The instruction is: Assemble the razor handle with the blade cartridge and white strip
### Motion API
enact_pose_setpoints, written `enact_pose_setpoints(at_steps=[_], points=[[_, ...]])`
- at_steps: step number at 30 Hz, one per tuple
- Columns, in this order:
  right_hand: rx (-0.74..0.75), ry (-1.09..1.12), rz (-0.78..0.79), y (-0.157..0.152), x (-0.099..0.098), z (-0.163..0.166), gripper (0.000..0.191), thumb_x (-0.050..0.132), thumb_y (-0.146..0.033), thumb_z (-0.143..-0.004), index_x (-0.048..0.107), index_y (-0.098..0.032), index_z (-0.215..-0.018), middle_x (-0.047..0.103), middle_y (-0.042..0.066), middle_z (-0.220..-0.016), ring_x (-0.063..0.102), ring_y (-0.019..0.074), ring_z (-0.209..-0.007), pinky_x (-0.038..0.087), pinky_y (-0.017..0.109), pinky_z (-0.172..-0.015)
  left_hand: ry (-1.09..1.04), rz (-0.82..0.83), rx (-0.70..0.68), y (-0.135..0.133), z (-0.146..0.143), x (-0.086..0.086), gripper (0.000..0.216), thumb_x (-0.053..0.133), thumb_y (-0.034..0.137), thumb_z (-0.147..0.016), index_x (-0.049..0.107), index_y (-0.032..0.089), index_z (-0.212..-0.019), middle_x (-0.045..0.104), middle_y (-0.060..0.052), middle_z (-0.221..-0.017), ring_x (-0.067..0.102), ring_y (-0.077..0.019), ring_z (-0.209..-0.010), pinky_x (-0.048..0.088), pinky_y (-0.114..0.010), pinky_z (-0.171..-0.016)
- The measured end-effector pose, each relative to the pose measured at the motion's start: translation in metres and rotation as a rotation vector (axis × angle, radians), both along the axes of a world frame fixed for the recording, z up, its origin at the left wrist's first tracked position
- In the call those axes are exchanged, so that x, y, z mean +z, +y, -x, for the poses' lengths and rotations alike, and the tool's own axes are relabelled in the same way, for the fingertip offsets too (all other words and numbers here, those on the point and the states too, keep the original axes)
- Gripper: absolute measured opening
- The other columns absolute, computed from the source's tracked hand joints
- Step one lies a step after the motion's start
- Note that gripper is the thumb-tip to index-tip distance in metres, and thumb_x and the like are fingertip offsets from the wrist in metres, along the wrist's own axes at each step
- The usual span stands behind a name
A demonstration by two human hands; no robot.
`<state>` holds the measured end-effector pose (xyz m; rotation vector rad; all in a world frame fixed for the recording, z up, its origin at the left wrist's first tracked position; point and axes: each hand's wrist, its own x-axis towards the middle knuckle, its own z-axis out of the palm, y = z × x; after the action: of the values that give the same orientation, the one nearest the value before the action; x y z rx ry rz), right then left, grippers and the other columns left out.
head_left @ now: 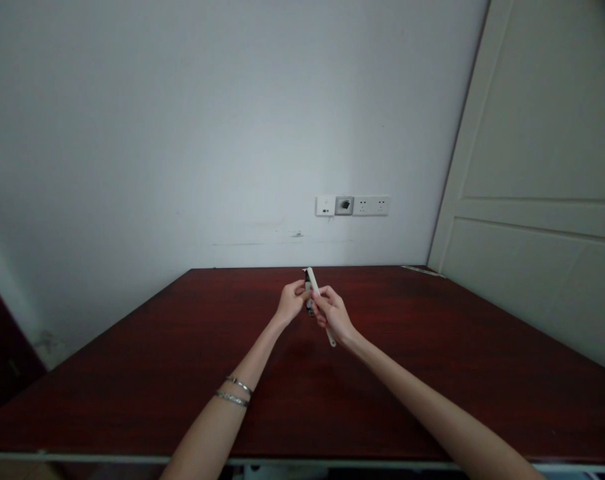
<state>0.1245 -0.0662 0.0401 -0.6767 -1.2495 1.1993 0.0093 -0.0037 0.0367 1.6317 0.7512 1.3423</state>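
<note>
Table (132,373): fills near field; far edge against the wall.
Wall (182,133): behind the table, straight ahead.
Socket strip (352,205): on the wall, above the table's far edge, right of centre.
Door (542,200): right of the table, meeting the wall at the far corner.
Left hand (291,301), right hand (335,315): over the table's far middle, side by side.
Slim stick (313,279): gripped between both hands, ends protruding above and below.

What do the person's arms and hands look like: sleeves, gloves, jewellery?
Both arms are bare, with no sleeves in view, and neither the left hand nor the right hand is gloved. Two thin silver bangles circle the left forearm; the right arm carries nothing.
</note>
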Motion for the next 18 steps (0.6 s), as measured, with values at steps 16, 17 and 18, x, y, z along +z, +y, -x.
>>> enact_pose_setpoints(at_steps=[16, 17, 18], points=[[-0.059, -0.039, -0.068, -0.0067, 0.0011, 0.0058, 0.027, 0.056, -0.042, -0.076, 0.041, -0.02, -0.076, 0.047, -0.009, -0.048, 0.028, 0.0025, -0.031, 0.021, 0.013, -0.028, 0.003, 0.034, -0.071, -0.0028, -0.0034, -0.005, 0.02, 0.064, 0.024, -0.064, 0.058, 0.01, -0.077, 0.06, -0.001, -0.058, 0.051, -0.0095, -0.048, 0.036, -0.018, -0.044], [-0.055, -0.023, -0.073, -0.007, 0.0024, 0.0062, 0.026, 0.056, -0.042, -0.076, 0.041, -0.02, -0.076, 0.046, -0.009, -0.048, 0.028, 0.0023, -0.031, 0.02, 0.013, -0.028, 0.006, 0.031, -0.084, -0.0027, -0.0039, -0.0056, 0.021, 0.064, 0.025, -0.064, 0.058, 0.01, -0.078, 0.059, -0.001, -0.058, 0.051, -0.0094, -0.046, 0.036, -0.018, -0.043], [-0.051, -0.004, -0.069, -0.0072, 0.0029, 0.0068, 0.026, 0.056, -0.042, -0.076, 0.041, -0.02, -0.076, 0.046, -0.009, -0.048, 0.027, 0.0022, -0.031, 0.02, 0.013, -0.029, 0.013, 0.024, -0.092, -0.0027, -0.0042, -0.0058, 0.021, 0.063, 0.026, -0.065, 0.058, 0.01, -0.078, 0.059, -0.001, -0.058, 0.05, -0.0094, -0.045, 0.036, -0.019, -0.043]])
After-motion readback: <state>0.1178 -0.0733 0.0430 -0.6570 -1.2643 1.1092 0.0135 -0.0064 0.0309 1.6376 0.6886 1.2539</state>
